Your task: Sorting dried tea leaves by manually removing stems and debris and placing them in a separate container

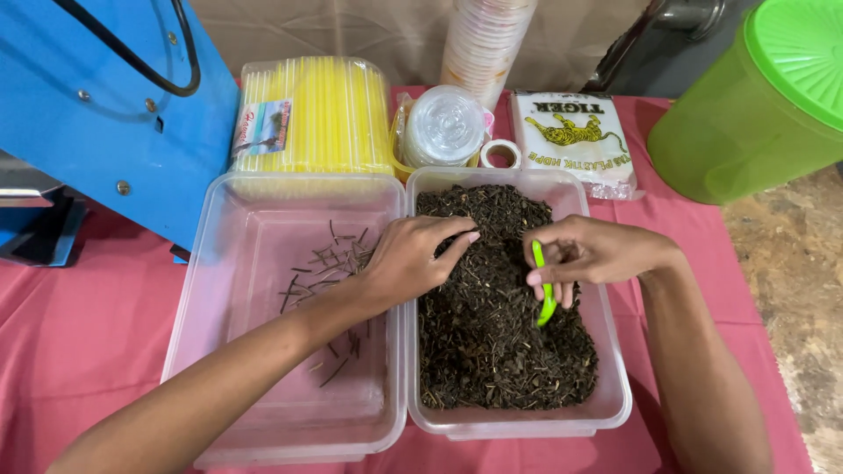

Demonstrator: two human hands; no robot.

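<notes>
I found my left hand (pixel 408 261) pinching into the dark tea leaves (pixel 500 307), my right hand (pixel 584 253) closed on a green spoon (pixel 544 294), and few stems (pixel 329 263) sorted into the tub (pixel 263 202) at nine o'clock, most unsorted.

Both tubs open from above. Left tub (pixel 263 351) mostly bare floor, few stems (pixel 325 263); left forearm crosses it. Straw pack (pixel 312 114), lid stack (pixel 443 127), blue machine (pixel 114 96) and green jug (pixel 746 105) crowd the far side. Bench (pixel 70 351) free near left.
</notes>
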